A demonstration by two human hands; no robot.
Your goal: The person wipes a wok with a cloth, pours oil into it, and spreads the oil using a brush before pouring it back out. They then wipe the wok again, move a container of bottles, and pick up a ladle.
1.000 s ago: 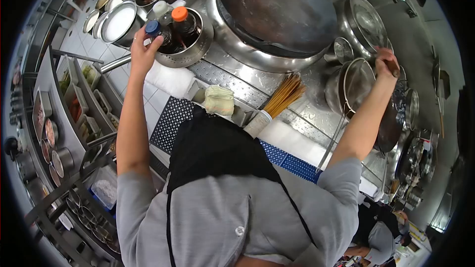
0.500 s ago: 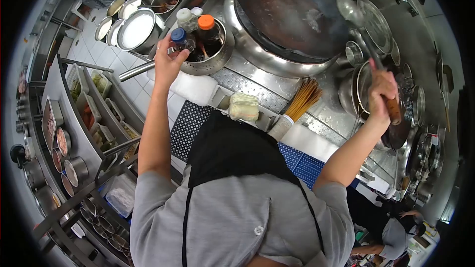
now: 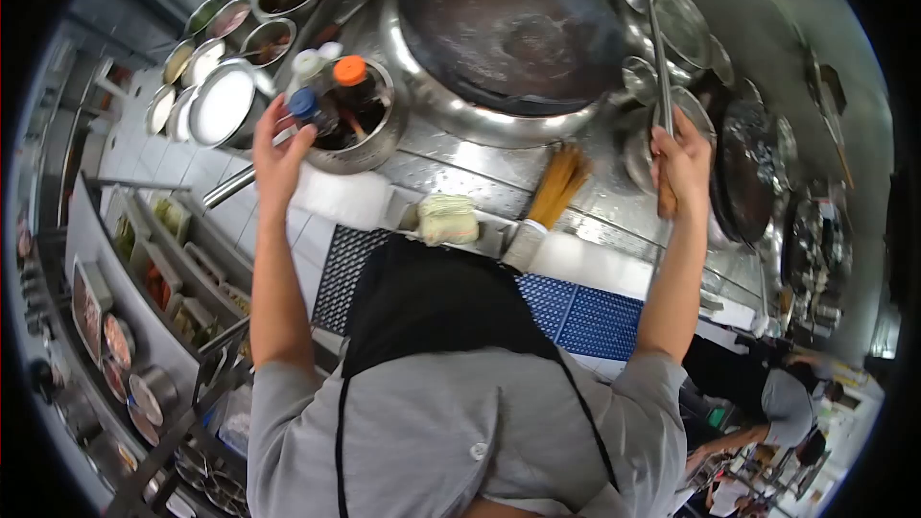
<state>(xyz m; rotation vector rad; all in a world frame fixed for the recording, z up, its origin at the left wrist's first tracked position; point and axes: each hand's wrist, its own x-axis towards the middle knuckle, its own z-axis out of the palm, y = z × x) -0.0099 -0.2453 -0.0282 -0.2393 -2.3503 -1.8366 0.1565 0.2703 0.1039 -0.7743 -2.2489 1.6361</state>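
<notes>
My left hand is at the blue-capped bottle, its thumb and fingers around the cap's side. That bottle stands in a metal pot along with an orange-capped bottle of dark liquid and a white-capped one. On the right, my right hand is closed on the wooden handle of a long ladle. The ladle's bowl is up beyond the hand, beside the large wok, which holds steaming brownish liquid.
A bamboo brush and a folded cloth lie at the counter's near edge. Metal bowls and pots stand at the upper left, with ingredient trays below. More woks are on the right. Co-workers are at the lower right.
The ladle has swung more upright, and my right hand has moved left. My left hand stays at the blue-capped bottle. The whole view has shifted, with the wok and pot now further left.
</notes>
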